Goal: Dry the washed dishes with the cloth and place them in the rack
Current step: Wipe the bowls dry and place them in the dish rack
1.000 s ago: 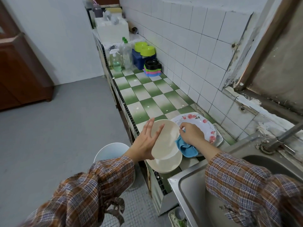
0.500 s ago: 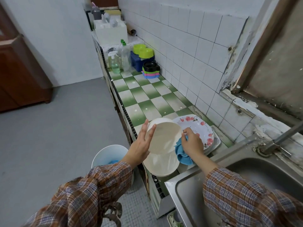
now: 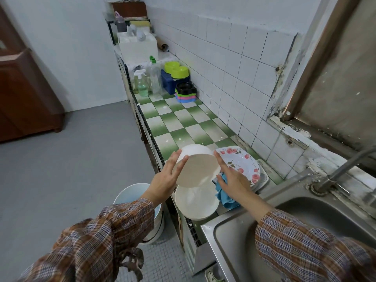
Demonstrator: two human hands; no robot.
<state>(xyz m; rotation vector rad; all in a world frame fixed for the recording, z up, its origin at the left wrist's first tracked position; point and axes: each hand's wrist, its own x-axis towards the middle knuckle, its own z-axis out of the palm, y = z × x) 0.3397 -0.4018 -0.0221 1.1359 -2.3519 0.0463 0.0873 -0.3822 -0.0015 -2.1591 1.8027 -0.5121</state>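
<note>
Now the white round bowl [image 3: 196, 167] is held tilted above the near end of the green-and-white tiled tabletop [image 3: 179, 123], between both hands. The left hand [image 3: 168, 176] presses its left side with straight, spread fingers. The right hand [image 3: 232, 178] lies against its right side with stretched fingers. The blue cloth [image 3: 225, 197] is bunched under this palm; I cannot tell if it is gripped. A second white bowl [image 3: 196, 202] sits just below, near the steel sink [image 3: 234, 241]. A flowered plate [image 3: 242, 161] lies to the right.
</note>
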